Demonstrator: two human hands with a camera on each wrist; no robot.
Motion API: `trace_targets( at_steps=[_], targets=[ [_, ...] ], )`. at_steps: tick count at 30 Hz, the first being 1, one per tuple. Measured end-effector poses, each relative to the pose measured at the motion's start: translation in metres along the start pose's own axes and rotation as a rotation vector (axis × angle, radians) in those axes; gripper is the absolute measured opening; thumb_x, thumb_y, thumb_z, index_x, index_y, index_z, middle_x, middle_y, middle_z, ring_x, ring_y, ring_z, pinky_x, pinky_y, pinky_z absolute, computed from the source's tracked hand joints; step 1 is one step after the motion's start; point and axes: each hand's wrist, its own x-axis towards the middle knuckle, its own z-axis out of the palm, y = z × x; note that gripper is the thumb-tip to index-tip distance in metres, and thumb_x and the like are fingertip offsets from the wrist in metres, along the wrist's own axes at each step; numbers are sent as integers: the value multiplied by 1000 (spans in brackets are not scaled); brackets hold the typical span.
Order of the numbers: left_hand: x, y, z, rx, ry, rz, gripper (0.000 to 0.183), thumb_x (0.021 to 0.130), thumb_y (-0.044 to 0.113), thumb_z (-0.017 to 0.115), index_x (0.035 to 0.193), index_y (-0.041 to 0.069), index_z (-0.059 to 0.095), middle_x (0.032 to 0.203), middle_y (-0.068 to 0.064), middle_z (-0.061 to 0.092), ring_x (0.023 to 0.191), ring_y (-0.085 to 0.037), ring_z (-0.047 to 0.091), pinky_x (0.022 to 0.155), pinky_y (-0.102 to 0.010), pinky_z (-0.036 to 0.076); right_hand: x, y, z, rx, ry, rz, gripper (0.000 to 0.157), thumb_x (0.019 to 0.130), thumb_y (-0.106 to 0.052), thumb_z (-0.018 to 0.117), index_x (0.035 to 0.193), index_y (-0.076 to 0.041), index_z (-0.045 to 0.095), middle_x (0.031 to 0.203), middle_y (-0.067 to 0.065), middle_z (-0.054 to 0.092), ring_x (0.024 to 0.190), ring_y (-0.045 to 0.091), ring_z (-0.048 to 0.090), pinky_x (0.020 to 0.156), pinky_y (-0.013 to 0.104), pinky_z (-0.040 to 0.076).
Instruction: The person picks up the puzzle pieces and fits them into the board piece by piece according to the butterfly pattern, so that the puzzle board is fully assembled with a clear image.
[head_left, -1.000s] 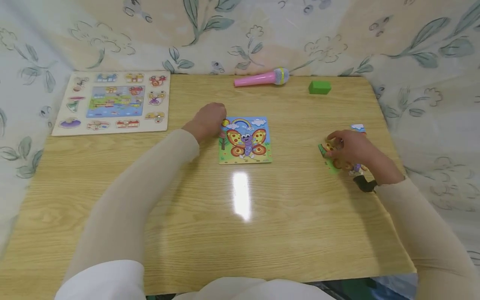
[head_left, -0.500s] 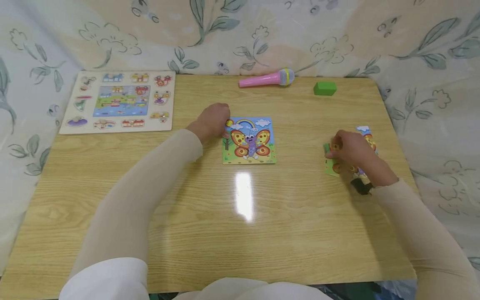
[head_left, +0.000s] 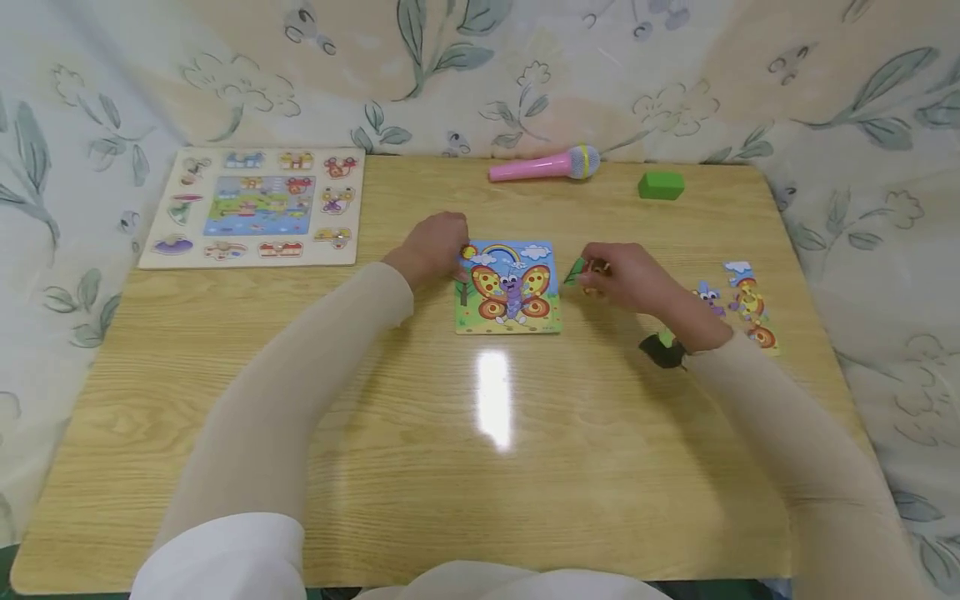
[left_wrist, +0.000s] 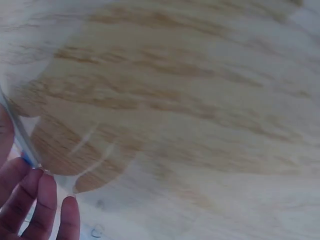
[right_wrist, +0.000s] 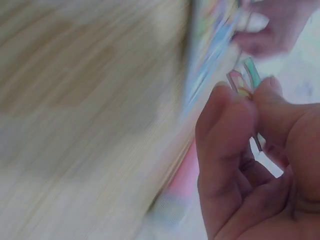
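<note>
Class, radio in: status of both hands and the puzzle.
Left hand rests on butterfly puzzle edge. Right hand pinches puzzle piece beside it. Nothing between.

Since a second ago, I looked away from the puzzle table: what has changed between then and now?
The right hand left the loose pieces near the table's right edge and came leftward, pinching a small piece that it now holds just right of the butterfly puzzle board. The left hand stays at the board's left edge. The pink microphone, green block and peg puzzle lie as before.
</note>
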Motion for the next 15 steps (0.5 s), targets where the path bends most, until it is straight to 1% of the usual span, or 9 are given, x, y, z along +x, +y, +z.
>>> trace_targets(
  at_steps=[2, 4, 7, 11, 13, 15],
  targets=[
    [-1, -3, 1, 8, -4, 21, 55, 76, 41, 77, 115, 3, 68, 107, -10, 61, 95, -23, 53, 92, -37, 46, 20, -21, 11, 24, -39, -28, 21, 91, -19, 66, 108, -8, 62, 81, 7, 63, 68, 18, 56, 62, 30, 44],
    [-2, -5, 4, 13, -3, 44, 58, 78, 43, 75, 120, 5, 66, 106, -11, 61, 95, -24, 54, 92, -38, 46, 38, -40, 22, 48, -67, -32, 28, 88, -23, 70, 110, -9, 61, 79, 7, 62, 68, 19, 54, 62, 30, 43],
    [-3, -9, 8, -23, -2, 52, 61, 80, 43, 72, 127, 5, 62, 105, -10, 62, 95, -25, 54, 91, -38, 45, 58, -60, 36, 96, -96, -33, 34, 86, -25, 73, 112, -9, 59, 79, 7, 63, 68, 19, 56, 61, 30, 44],
    [-1, -11, 12, -61, 1, 48, 65, 80, 43, 73, 131, 5, 59, 105, -9, 64, 95, -24, 56, 90, -38, 46, 73, -75, 48, 133, -121, -12, 39, 85, -23, 74, 113, -4, 55, 81, 9, 67, 65, 17, 60, 60, 29, 47],
    [0, -13, 11, -64, 4, 41, 66, 79, 43, 74, 131, 5, 59, 105, -9, 65, 95, -22, 57, 90, -37, 47, 79, -79, 51, 124, -136, 18, 44, 83, -25, 76, 114, -4, 53, 80, 10, 66, 64, 17, 60, 60, 29, 47],
    [-1, -16, 10, -78, 5, 23, 68, 79, 43, 74, 132, 6, 58, 107, -9, 65, 95, -22, 57, 90, -36, 48, 84, -82, 53, 98, -145, 44, 51, 80, -29, 78, 115, -5, 50, 81, 10, 65, 66, 19, 58, 61, 29, 47]
  ],
)
